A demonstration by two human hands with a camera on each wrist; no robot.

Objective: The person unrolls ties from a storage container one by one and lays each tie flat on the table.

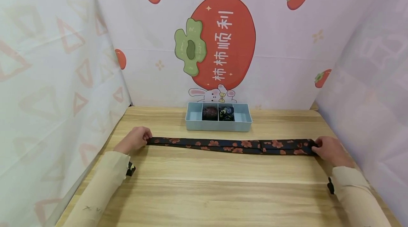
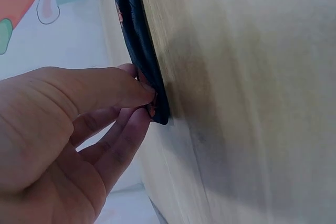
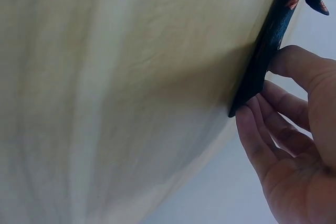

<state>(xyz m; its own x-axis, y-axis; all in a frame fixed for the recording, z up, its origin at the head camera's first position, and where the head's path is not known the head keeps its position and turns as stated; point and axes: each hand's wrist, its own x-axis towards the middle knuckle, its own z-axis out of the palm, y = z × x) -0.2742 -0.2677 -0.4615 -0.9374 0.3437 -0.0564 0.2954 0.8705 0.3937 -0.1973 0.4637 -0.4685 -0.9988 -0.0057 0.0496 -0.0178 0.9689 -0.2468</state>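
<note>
A dark necktie with orange-red flowers [image 1: 213, 145] stretches left to right across the wooden table, folded lengthwise so that layers lie over each other. At its narrower end, my left hand [image 1: 137, 137] pinches the fabric between thumb and fingers; the left wrist view shows the thumb pressing on the tie's tip [image 2: 161, 109]. My right hand [image 1: 331, 150] pinches the wider end at the far right. In the right wrist view, thumb and fingers of the right hand [image 3: 299, 124] hold the tie's dark edge [image 3: 257, 77] close to the tabletop.
Behind the tie stands a light blue divided box [image 1: 220, 125]. Its two middle compartments hold a rolled dark red tie [image 1: 210, 113] and a rolled blue patterned tie [image 1: 226, 113]. Printed cloth [image 1: 274, 78] hangs at the back and both sides of the table [image 1: 210, 191].
</note>
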